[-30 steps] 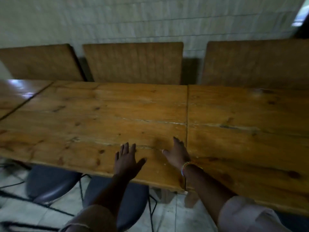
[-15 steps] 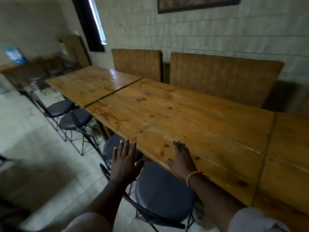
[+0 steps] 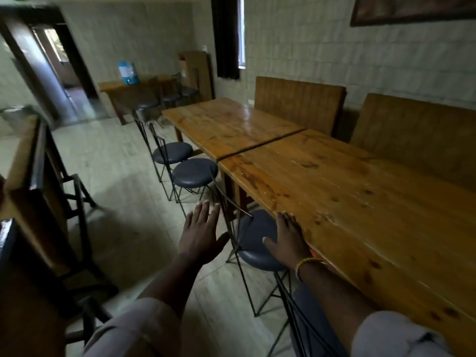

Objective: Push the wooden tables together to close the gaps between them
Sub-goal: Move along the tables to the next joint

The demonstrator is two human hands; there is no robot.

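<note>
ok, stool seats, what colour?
Dark blue-grey padded stool seats on black wire frames, beside the wooden tables. Only the head view shows them.

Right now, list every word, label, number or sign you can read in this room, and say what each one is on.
No text can be read anywhere in this view.
Blue and white container on the far table: its white patch may be a label, too blurred and small to read.
Framed picture on the wall: dark, no lettering visible.
Wooden tables, chairs: no markings.
</note>
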